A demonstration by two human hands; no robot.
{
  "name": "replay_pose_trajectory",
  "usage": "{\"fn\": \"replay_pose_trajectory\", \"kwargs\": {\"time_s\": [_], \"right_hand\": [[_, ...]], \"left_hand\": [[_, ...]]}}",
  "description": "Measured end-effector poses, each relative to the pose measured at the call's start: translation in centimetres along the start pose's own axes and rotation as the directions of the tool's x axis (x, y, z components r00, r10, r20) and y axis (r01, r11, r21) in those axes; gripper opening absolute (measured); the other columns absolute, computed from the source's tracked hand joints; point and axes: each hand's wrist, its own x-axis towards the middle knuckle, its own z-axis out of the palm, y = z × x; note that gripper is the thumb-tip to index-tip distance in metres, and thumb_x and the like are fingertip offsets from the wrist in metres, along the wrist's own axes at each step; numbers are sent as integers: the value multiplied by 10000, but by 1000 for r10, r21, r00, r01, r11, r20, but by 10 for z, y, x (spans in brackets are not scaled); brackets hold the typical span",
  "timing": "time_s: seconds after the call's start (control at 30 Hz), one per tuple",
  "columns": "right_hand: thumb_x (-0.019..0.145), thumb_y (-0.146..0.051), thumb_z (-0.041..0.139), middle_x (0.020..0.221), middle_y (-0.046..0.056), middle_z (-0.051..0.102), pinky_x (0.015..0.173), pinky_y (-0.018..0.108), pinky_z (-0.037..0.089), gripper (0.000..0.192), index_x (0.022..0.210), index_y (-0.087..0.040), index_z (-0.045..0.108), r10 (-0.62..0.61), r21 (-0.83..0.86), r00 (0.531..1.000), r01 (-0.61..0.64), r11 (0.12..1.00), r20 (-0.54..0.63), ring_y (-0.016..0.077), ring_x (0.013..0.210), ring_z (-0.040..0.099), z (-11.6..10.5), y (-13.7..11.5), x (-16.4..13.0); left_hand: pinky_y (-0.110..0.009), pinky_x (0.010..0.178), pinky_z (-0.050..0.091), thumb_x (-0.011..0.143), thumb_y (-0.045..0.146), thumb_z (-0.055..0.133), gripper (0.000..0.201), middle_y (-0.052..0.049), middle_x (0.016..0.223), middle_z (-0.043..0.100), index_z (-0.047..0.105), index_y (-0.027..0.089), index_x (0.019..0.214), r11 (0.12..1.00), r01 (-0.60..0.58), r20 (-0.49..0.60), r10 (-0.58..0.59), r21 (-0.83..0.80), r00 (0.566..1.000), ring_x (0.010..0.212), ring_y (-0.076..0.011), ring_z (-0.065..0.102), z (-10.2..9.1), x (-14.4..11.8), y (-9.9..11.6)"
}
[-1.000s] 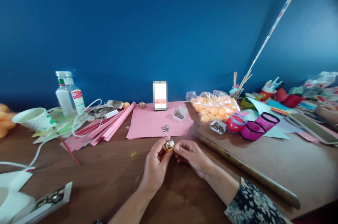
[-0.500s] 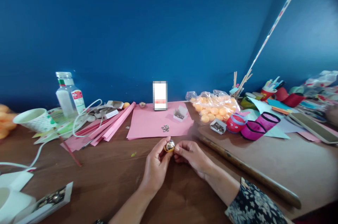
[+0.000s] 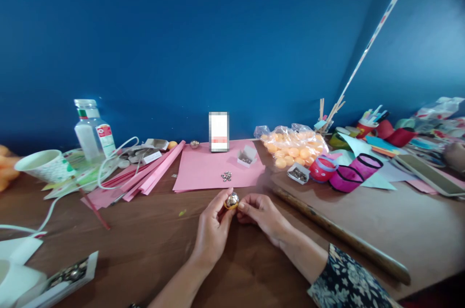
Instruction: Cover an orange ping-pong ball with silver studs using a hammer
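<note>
Two bare hands are meeting just below the centre of the frame, pinching a small ball (image 3: pixel 231 200) between them above a brown wooden table (image 3: pixel 152 245). The left hand (image 3: pixel 213 233) is closing its fingertips on the ball from the left, while the right hand (image 3: pixel 262 216) is pressing thumb and finger against its right side. The ball is showing orange at the rim and a shiny silver covering across its face, so it is probably light, thin-walled, smooth and apt to slip or dent; a gentle fingertip hold on opposite sides looks safest. Just above the hands, a pink paper sheet (image 3: pixel 203 170) is carrying a loose heap of small silver pieces (image 3: pixel 226 176) and a little open box (image 3: pixel 246 157). At centre right, a clear bag of orange balls (image 3: pixel 292 146) is lying beside pink paper rings (image 3: pixel 345 175).
</note>
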Motion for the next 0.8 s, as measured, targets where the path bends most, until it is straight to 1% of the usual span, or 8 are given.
{"fn": "replay_pose_trajectory", "kwargs": {"time_s": [0.33,0.6,0.7,0.8], "right_hand": [[619,-405,700,610,11,599,619,232,468,333,672,-100,578,-20,5,1000,20,1000,6,76,564,552,0,1,0],[594,-424,709,605,7,592,602,227,463,356,645,-107,556,-28,8,1000,28,1000,14,81,556,545,1,1,0],[608,-404,709,625,-5,587,605,235,472,341,696,-126,534,-36,32,999,35,999,17,84,570,552,1,1,0],[616,-374,714,681,-14,582,624,242,481,328,752,-147,518,-67,68,998,66,995,6,84,601,557,1,2,1]], "left_hand": [[-354,975,365,749,252,556,386,-57,1207,557,559,236,1134,999,-24,0,24,41,1000,1105,-215,510,-1,-1,0],[-348,977,362,747,223,550,368,-52,1202,558,577,241,1114,993,-69,1,70,93,998,1115,-213,499,0,-2,4],[-345,976,364,742,228,555,381,-57,1207,555,566,228,1123,999,-21,7,21,40,1000,1112,-210,503,1,-2,3],[-345,959,384,729,239,570,437,-76,1216,549,526,194,1162,993,85,40,-82,-83,996,1101,-212,514,3,-2,4]]}}
